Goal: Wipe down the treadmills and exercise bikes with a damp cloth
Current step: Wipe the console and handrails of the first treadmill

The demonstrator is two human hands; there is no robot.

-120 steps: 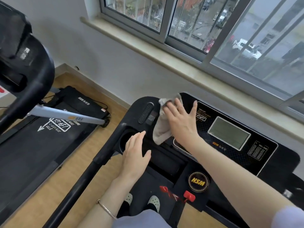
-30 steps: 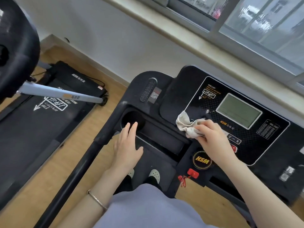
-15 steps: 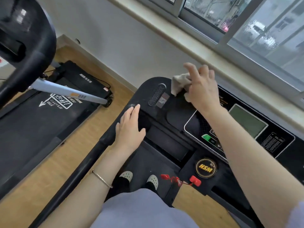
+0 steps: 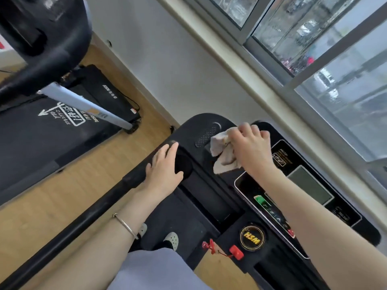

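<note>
- The cloth (image 4: pixel 223 155), pale and crumpled, lies bunched on the upper left part of the treadmill console (image 4: pixel 194 126), just right of the dotted speaker grille (image 4: pixel 207 135).
- The right hand (image 4: pixel 251 149) grips the cloth, fingers curled over its top edge, and holds it down on the black plastic.
- The left hand (image 4: pixel 165 166) lies flat, fingers straight and close together, beside the round cup holder (image 4: pixel 184 164) where the handrail (image 4: pixel 83 218) meets the console. It holds nothing. A thin bracelet (image 4: pixel 125 225) circles that wrist.
- Right of the cloth is a glossy panel with a grey screen (image 4: pixel 310 185), off. Small gold print above it seems to read "HALLO!". A green button (image 4: pixel 260 200) sits at the panel's near edge.
- Nearer the person, a round badge (image 4: pixel 252 236) reads "HSM" in yellow letters. Just below it is a red safety key (image 4: pixel 236 251) on a red cord.
- White perforated shoes (image 4: pixel 171 239) stand on the belt below.
- To the left, on the wood floor (image 4: pixel 62 195), is a second treadmill (image 4: pixel 31 132). Its belt carries a white arrow and the boxed characters "你好!".
- A window (image 4: pixel 314 38) runs behind the console.
</note>
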